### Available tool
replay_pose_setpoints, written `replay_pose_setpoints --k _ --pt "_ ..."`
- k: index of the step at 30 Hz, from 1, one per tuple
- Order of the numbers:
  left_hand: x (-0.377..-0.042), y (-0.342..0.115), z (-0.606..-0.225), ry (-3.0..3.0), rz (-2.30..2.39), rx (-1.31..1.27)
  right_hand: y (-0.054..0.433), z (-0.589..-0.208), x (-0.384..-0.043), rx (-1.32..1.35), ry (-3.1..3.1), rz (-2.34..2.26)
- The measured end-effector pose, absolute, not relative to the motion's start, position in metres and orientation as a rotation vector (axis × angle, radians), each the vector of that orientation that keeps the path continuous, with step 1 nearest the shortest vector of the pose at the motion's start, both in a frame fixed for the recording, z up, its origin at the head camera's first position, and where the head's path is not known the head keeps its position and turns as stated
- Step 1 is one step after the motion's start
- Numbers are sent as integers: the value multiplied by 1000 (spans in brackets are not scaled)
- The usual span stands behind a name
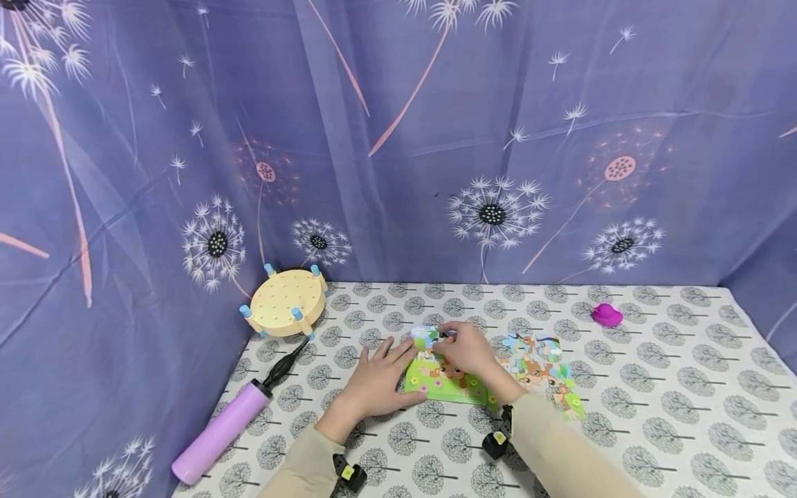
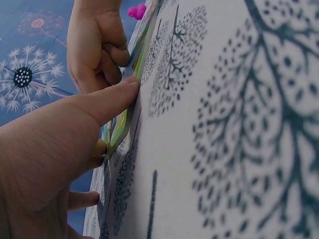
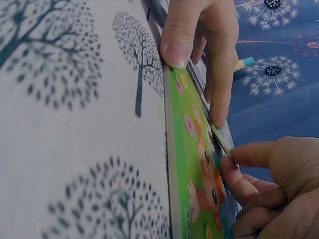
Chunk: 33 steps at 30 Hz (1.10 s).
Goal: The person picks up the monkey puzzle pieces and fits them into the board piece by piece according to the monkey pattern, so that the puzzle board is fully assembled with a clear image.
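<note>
A jigsaw puzzle board (image 1: 436, 387) with a cartoon animal on green, flowered ground lies flat on the table. My left hand (image 1: 378, 382) rests along its left side with spread fingers; the thumb (image 3: 177, 55) touches the near corner and a fingertip presses the left edge. Over the board's upper part, my right hand (image 1: 470, 351) pinches a thin puzzle piece (image 3: 222, 142) between thumb and forefinger, partly hidden by the fingers. Several loose puzzle pieces (image 1: 542, 377) with cartoon animals lie right of the board, partly behind the right forearm.
At the left stands a yellow round pegboard-like stand (image 1: 288, 299) with blue-tipped legs. Nearer lies a purple hand pump (image 1: 224, 429) with a black nozzle. A magenta toy duck (image 1: 607, 315) sits at the back right. A purple dandelion curtain (image 1: 398, 173) hangs behind the tree-patterned tablecloth (image 1: 660, 436).
</note>
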<state>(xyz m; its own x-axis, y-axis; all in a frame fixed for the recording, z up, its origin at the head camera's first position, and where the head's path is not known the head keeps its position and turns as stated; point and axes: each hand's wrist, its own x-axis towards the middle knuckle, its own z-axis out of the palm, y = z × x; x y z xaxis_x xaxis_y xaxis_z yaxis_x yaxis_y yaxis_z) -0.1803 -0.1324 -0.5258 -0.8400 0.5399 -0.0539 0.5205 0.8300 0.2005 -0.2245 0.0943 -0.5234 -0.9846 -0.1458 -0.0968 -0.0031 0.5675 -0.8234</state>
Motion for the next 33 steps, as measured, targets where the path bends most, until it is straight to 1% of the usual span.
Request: replay_pose_setpoints --k 10,15,19,26,33 --pt "-181 -130 -524 2903 275 873 86 -519 -227 -120 2713 -1274" --pt "-180 -130 -523 2901 276 877 86 -519 -228 -187 2770 -1175" --pt "-180 -130 -523 2904 272 877 90 -518 -228 -234 2756 -1184" --pt "-180 -127 -522 2903 248 861 118 -516 -221 -330 2772 -1234" --pt "-181 -122 -524 2917 179 852 163 -522 -211 -368 2832 -1201"
